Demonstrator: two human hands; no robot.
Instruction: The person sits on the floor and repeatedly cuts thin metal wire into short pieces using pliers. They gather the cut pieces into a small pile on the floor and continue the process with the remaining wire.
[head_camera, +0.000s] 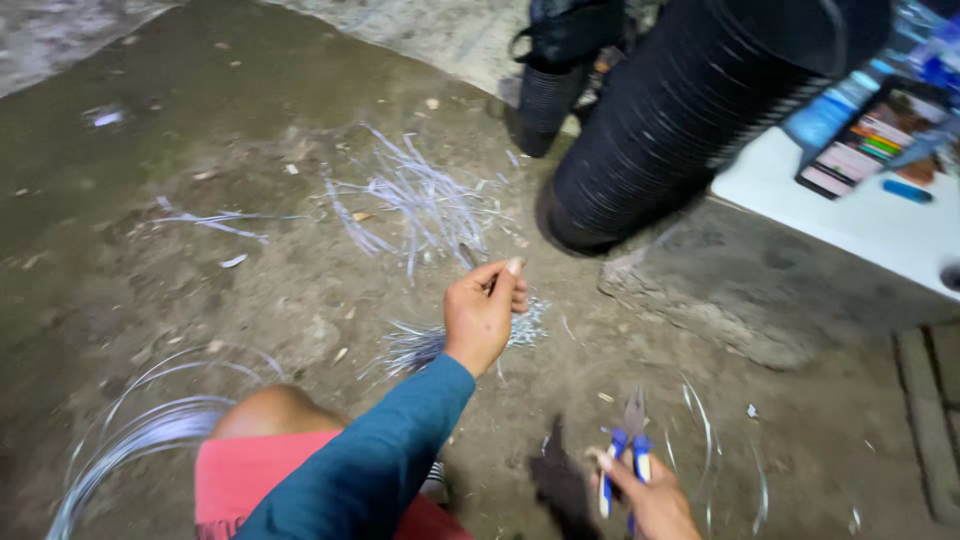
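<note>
Head view looks down on a dirt floor (150, 200) where a person crouches. The left hand (484, 310), in a teal sleeve, has its fingers (505, 272) pinched on what seems a short wire piece, too thin to tell for sure, just above a small bundle of cut wires (420, 345). The right hand (650, 495) has its fingers wrapped around the blue-handled pliers (628, 445), nose pointing away.

To do this well, I judge the pinched piece should be laid parallel with the bundle, ends even, while the pliers stay clear of the loose wire loops (710, 440) beside them.

Count: one pair of pliers, one wire coil (140, 430) at lower left, two heaps of cut wires (the nearer bundle and a scattered pile (420, 200) beyond), two black ribbed stacks (680, 120).
</note>
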